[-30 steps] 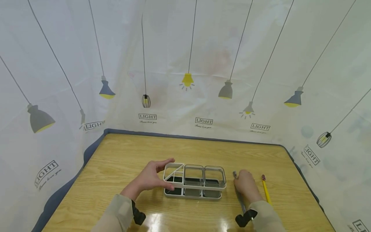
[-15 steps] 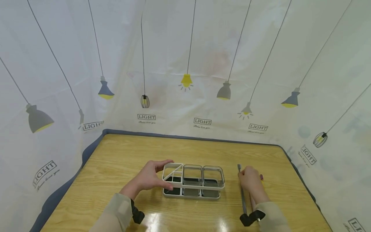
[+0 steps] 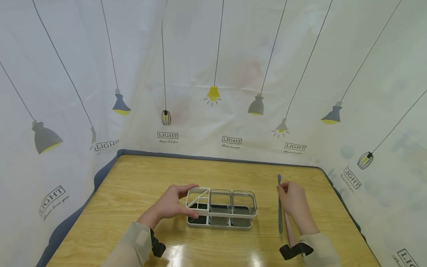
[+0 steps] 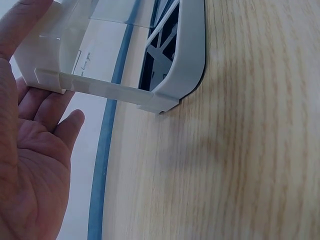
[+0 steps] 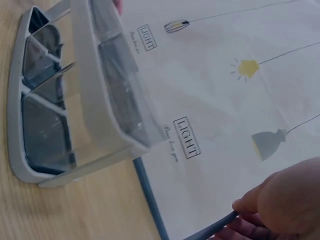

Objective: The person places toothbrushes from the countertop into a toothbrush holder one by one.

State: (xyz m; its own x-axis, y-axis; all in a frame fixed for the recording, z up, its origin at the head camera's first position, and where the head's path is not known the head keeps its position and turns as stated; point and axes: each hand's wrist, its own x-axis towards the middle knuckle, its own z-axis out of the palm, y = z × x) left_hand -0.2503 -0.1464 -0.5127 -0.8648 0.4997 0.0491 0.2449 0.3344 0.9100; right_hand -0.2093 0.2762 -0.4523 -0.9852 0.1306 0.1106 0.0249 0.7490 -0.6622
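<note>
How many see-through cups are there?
2: one clear square plastic cup in the middle of the white plastic rack, another clear cup at its right end.

Left hand (image 3: pixel 169 205) gripping, right hand (image 3: pixel 295 202) pinching — 2 arms (image 3: pixel 130 243) forward.

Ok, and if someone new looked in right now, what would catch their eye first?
Probably the white two-tier rack in the middle of the wooden table, its left end gripped by the left hand. Next, to the right of the rack, the gray toothbrush pinched in the right hand. Behind it all, the pale sheet printed with hanging lamps fills the background.
</note>
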